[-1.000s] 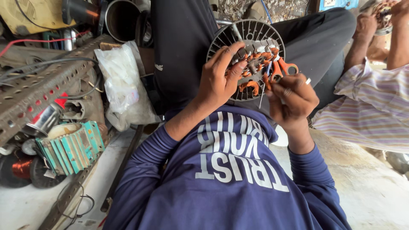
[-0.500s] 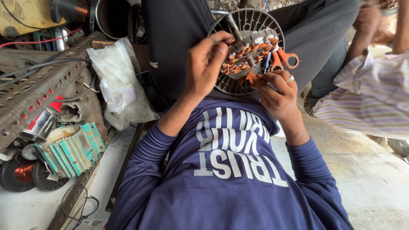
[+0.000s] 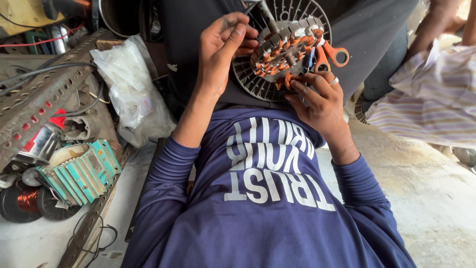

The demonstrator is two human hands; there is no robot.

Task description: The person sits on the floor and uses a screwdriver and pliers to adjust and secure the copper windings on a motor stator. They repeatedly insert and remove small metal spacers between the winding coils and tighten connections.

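A round grey ribbed motor housing (image 3: 248, 79) with orange copper windings (image 3: 277, 57) and a metal shaft (image 3: 270, 17) rests on my dark-trousered lap. My left hand (image 3: 223, 49) grips its left side, fingers curled over the rim of the winding core. Below the motor, my right hand (image 3: 317, 101), wearing a ring, pinches a bunch of copper wire (image 3: 287, 79) at the lower edge of the windings. Orange-handled scissors (image 3: 333, 54) lie against the motor's right side. My navy long-sleeved shirt fills the lower frame.
A crumpled clear plastic bag (image 3: 129, 89) lies to the left, beside a perforated metal angle (image 3: 39, 99), a green finned part (image 3: 82, 171) and a copper wire spool (image 3: 25, 201). Another person in a striped shirt (image 3: 426, 99) sits at right on the concrete floor (image 3: 436, 198).
The motor and both hands have shifted up and left in the view. My right hand has dropped from the windings' right side to their lower edge, fingers now on the copper wire.
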